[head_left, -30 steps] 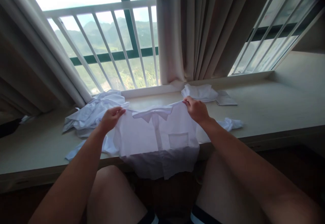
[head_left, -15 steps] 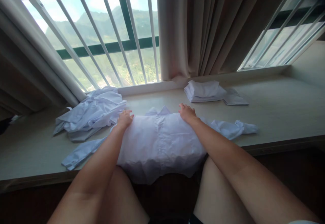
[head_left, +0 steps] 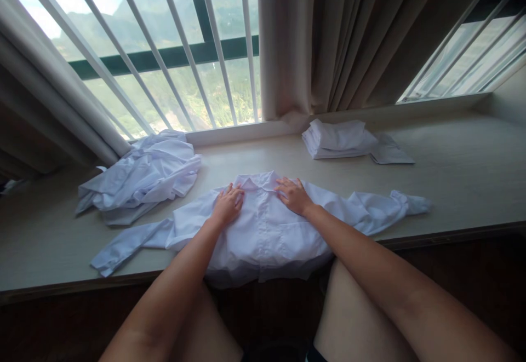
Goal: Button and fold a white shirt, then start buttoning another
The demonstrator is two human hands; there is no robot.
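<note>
Two hands [head_left: 229, 204] [head_left: 293, 195] rest on a spread white shirt [head_left: 255, 236]

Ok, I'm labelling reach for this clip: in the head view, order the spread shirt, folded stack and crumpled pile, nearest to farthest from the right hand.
1. Spread shirt: directly under the right hand.
2. Folded stack: farther back, to the hand's right.
3. Crumpled pile: well to the left, beyond the left hand.

passage: ledge [head_left: 246, 156] between crumpled heap [head_left: 143, 176] and folded stack [head_left: 339, 140], beyond shirt [head_left: 258, 228] | blocked behind: curtain [head_left: 287, 50], window bars [head_left: 247, 22]
</note>
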